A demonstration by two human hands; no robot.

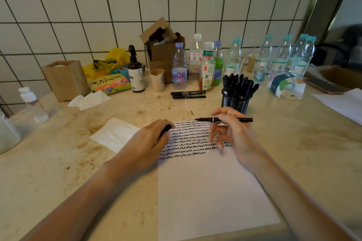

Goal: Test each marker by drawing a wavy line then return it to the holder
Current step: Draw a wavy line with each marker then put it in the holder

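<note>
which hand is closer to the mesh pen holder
Right. The right hand, holding a marker, sits just below the mesh pen holder; the left hand is farther left.

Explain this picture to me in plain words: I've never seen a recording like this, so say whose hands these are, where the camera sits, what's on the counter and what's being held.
There is no machine here. One camera, worn on a person's head, looks down at their own two bare hands. The right hand pinches an uncapped black marker, held level above a sheet of paper already filled with rows of wavy lines. The left hand rests on the paper's left edge, curled round a small black object, probably the cap. Behind stands a mesh holder full of black markers, with two loose markers lying left of it. Water bottles, a cardboard box and tissues crowd the stained counter.
</note>
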